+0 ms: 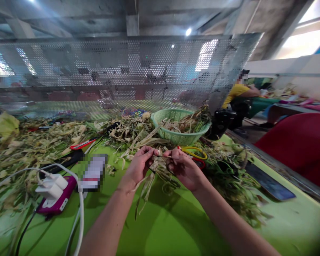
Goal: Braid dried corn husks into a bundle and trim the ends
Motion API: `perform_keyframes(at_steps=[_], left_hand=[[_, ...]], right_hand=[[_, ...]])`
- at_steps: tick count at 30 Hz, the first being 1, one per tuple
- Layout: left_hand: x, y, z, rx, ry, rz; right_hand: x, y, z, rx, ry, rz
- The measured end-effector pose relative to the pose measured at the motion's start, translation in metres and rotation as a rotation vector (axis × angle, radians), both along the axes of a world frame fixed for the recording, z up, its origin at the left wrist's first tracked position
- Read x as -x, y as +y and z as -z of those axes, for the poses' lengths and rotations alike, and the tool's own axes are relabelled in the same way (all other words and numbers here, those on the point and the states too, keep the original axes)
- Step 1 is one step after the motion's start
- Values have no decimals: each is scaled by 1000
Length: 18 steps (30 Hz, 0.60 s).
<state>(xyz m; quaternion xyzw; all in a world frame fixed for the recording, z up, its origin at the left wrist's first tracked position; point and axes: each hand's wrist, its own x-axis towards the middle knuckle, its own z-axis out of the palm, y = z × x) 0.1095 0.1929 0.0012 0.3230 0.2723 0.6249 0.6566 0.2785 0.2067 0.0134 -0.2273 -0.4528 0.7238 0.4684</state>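
Note:
Both my hands are raised over the green table (160, 227), close together, pinching at a bunch of dried plant strips (157, 167). My left hand (140, 163) has its thumb and fingertips closed on the bunch's upper left side. From the right, my right hand (184, 165) pinches what looks like a thin dark strand near the top; its exact kind is too small to tell. Long pale leaf strips hang below my fingers. Just beyond the hands stands a light green plastic basket (166, 133) with dried stalks in it. Yellow-handled scissors (196, 152) lie beside my right hand.
Heaps of dried plant matter (42, 142) cover the left, with greener stalks (229, 181) at right. A purple power strip (60, 199) with white chargers, a white cable (81, 220), a red cutter (82, 144) and a dark phone (269, 181) lie around. A perforated metal panel (109, 74) stands behind.

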Motion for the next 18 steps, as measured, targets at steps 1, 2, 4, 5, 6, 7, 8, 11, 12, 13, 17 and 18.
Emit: perform_keyframes(at_steps=[1, 2, 4, 5, 6, 7, 8, 11, 12, 13, 17, 18], left_hand=[[-1, 0, 0, 4, 17, -10], [-1, 0, 0, 10, 42, -25], [-2, 0, 0, 21, 107, -66], [-2, 1, 0, 26, 139, -90], [-2, 1, 0, 26, 165, -112], [-2, 1, -1, 17, 190, -129], [-2, 1, -1, 2, 218, -139], [-1, -2, -2, -45, 320, -113], [-1, -2, -2, -53, 346, -94], [-2, -3, -2, -53, 357, -76], [-4, -3, -1, -41, 316, -39], [-5, -3, 0, -38, 297, -35]], right_hand=[[1, 0, 0, 10, 20, -11], [2, 0, 1, 8, 28, -14], [4, 0, 2, -13, 23, 0], [5, 0, 2, -26, 17, 13], [5, 0, 2, -34, 14, 26], [5, 0, 2, -36, 15, 44], [5, 0, 1, -36, 16, 63], [4, 0, -1, -30, -23, 108], [4, 0, -1, -31, -59, 124], [4, 0, 0, -32, -105, 141], [6, 1, 4, -14, -319, 174], [7, 1, 5, -15, -362, 169]])
